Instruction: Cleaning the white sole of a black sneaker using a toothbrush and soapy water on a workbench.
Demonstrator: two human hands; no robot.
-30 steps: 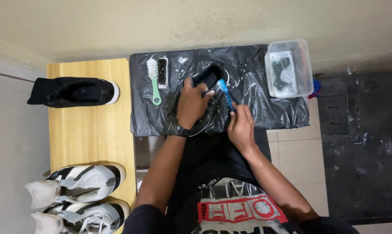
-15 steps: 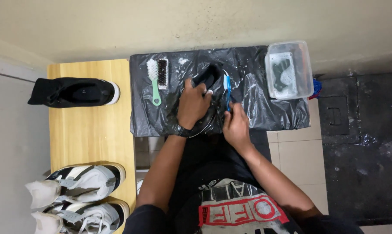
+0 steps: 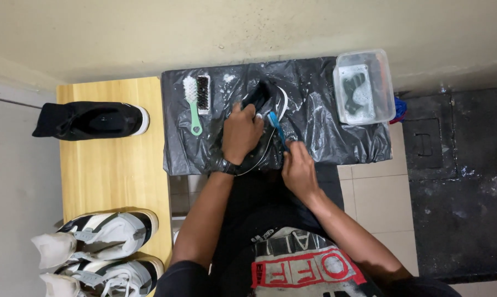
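Black shoe [image 3: 265, 107] mid-scrub, centre of plastic-covered tabletop [image 3: 325, 137].
Left hand [image 3: 242, 132] grip pressed around shoe; right hand [image 3: 298, 168] pinching blue brush [image 3: 277, 127] at sole edge. Next: probably firm hold, short strokes.

Blk shoe [image 3: 265, 99] w/ white sole, blue toothbrush [image 3: 276, 127], green-handled brush [image 3: 193, 104].

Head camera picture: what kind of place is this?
Probably a home washing corner set up for cleaning shoes: a tiled floor, a black plastic sheet with brushes, and a tub of soapy water.
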